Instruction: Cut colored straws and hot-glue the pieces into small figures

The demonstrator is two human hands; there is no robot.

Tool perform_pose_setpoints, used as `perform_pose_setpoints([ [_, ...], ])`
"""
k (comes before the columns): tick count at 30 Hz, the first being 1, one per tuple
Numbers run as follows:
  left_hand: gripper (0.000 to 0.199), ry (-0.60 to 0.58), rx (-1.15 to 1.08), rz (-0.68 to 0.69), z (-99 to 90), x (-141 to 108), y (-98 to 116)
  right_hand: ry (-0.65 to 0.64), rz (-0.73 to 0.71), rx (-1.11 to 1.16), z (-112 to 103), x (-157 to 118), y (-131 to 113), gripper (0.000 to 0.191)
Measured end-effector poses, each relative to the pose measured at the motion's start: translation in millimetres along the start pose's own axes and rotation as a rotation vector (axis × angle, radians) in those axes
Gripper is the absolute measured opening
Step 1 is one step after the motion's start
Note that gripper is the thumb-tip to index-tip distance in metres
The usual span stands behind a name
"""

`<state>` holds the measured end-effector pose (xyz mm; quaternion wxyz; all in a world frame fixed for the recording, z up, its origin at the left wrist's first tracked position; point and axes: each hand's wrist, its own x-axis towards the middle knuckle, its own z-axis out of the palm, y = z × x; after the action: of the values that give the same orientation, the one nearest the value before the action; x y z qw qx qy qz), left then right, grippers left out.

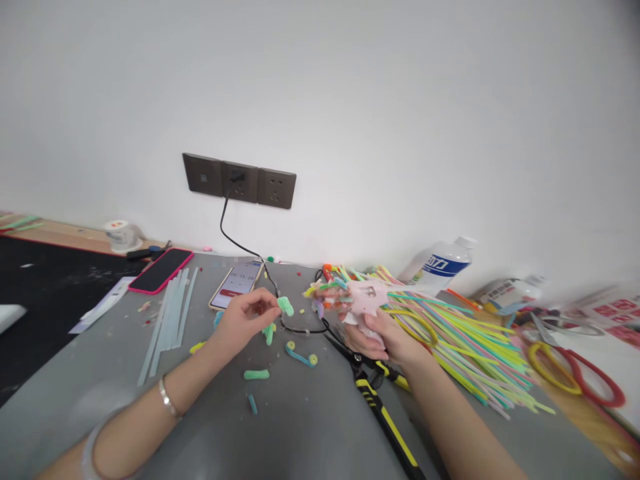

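My left hand [249, 313] is closed, thumb and forefinger pinching a short mint-green pipe cleaner piece [285, 306] above the table. Wrapped around a pale pink glue gun [367, 298], my right hand [377, 337] is closed too. The gun's front points left and is blurred; a whitish stick seems to come out of its back. Below the hands lie a green pipe cleaner roll [257, 375], a small blue piece [253, 404] and a blue piece with yellow curled ends [301, 355]. Black-and-yellow pliers [383, 413] lie under my right forearm.
Translucent glue sticks [169, 317], a pink-cased phone [161, 270] and a phone with a timer [237, 285] are at left. A black cord [235, 244] runs from the wall socket [240, 181]. Right are bundled pipe cleaners [470, 350], a white bottle [445, 263] and red-and-yellow-handled scissors [595, 377].
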<state>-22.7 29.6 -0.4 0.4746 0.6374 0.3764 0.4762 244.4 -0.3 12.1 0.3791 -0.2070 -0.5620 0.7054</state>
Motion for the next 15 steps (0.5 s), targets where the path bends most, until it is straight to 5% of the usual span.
perform_pose_setpoints([
  [15,0.028,-0.033,-0.044,0.041,1.3,-2.6,0.8,0.002,0.085,-0.068,3.9,-1.9,10.5,0.043],
])
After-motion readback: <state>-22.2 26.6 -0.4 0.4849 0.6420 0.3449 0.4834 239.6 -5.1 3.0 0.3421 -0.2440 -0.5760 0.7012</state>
